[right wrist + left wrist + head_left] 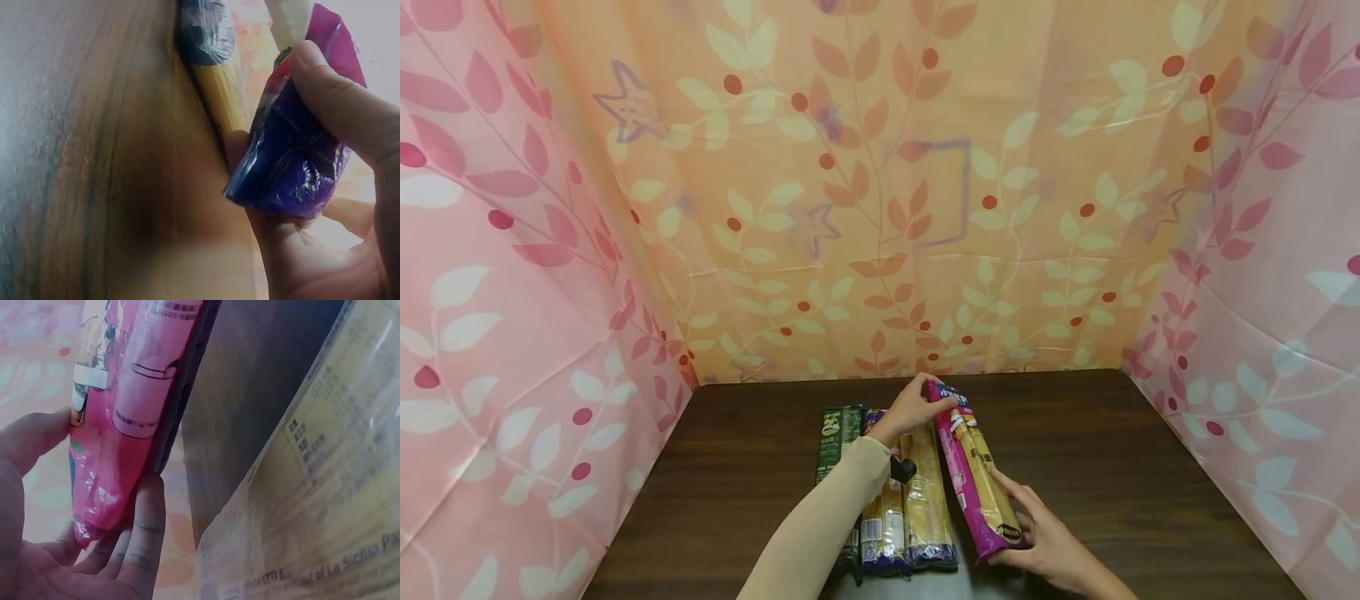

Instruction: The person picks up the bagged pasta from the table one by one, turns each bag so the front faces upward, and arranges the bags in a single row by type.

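Note:
A pink and purple plastic pack of spaghetti (977, 467) slants above the table, yellow strands showing through its window. My left hand (913, 410) grips its far end, thumb on one side and fingers round the other in the left wrist view. At the near end, my right hand (1048, 542) holds the purple, crinkled wrapper tip (294, 162) between thumb and fingers. Directly left of the pack lies a clear and blue spaghetti pack (928, 508). Another blue-ended pack (883, 533) sits beside that one, partly hidden by my left forearm. A green pack (838, 437) is leftmost.
The packs lie side by side on a dark brown wooden table (737, 467). A grey patch (917, 588) shows at the table's near edge. Patterned curtains (880, 208) hang behind and at both sides. A small black device (902, 469) sits at my left wrist.

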Tool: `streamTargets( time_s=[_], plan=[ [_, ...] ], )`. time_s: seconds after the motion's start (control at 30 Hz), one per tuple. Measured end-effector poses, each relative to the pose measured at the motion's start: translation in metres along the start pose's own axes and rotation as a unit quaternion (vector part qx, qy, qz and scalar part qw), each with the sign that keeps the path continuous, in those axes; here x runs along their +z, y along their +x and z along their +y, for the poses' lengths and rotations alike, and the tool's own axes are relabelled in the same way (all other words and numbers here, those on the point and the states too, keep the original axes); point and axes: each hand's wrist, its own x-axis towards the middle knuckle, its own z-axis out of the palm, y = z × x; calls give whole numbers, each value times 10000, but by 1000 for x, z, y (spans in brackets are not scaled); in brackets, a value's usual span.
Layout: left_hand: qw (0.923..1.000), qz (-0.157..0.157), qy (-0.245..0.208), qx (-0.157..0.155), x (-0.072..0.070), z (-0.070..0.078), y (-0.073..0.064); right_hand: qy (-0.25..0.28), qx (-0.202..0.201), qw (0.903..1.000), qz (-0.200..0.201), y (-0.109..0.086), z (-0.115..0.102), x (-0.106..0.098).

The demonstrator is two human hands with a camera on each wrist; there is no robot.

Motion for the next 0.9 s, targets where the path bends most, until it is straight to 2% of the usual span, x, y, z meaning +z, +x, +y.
streamTargets(
  time_s=[0.17,0.33,0.5,0.7,0.9],
  plan=[
    [9991,24,407,67,5,-1,2,-577,-494,9971,-55,-2,0,-4],
    [9990,-46,447,14,13,-4,4,-1093,-775,9910,-32,-5,3,-10],
    [9996,-123,212,-137,25,-8,8,-1521,-604,9863,216,-9,3,-17],
    [9994,-256,72,-204,41,-13,19,-1570,-373,9857,493,-10,6,-25],
    [9993,-304,149,-131,49,-13,25,-1526,-192,9862,610,-12,10,-31]
  ],
)
